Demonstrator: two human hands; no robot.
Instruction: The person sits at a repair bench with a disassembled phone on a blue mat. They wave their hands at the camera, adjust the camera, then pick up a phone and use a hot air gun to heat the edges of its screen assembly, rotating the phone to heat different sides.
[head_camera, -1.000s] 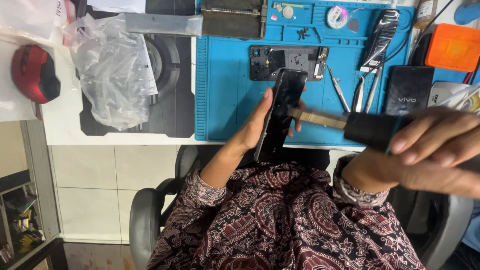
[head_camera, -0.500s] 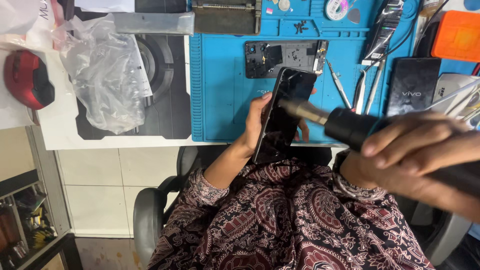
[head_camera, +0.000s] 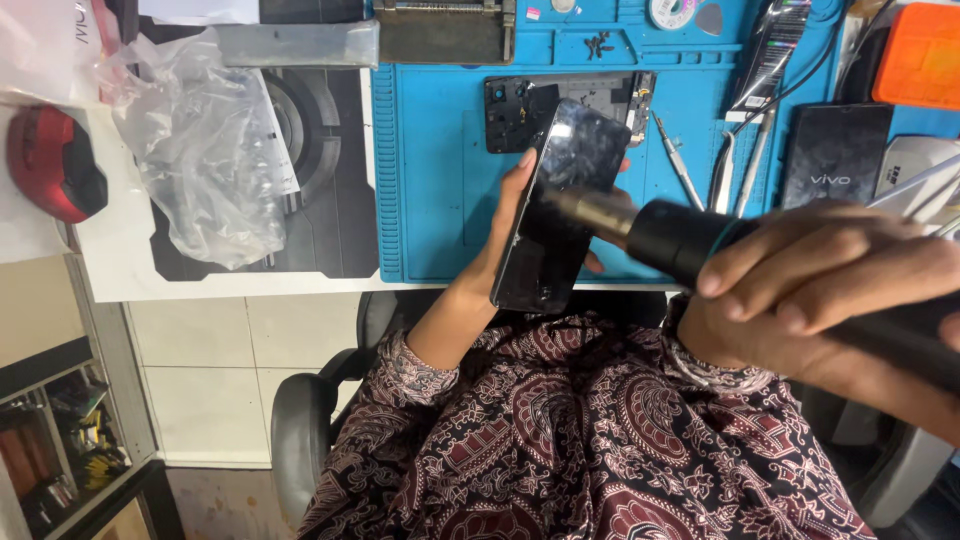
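Compared with a second ago, the black tool is sitting closer to the camera and its metal nozzle is now crossing the upper half of the dark phone, which is leaning more upright than before. Across the table, the blue work mat is carrying an opened phone frame, tweezers and a few small screws, so some dismantling is apparently already done, while the handheld phone is looking closed and whole; judging by that, heating is under way and separation of its panel is not yet showing. A crumpled clear plastic bag is lying well to the left, and a second dark phone is resting at the right. The right hand is wrapping its grip round the tool's thick body, fingers curled over the top. The left hand is clasping the glossy slab by its long edges, thumb side on the left rim and fingertips peeking out on the right, holding it above the mat's near edge. Its glass is reflecting light near the top, with no crack that can be made out.
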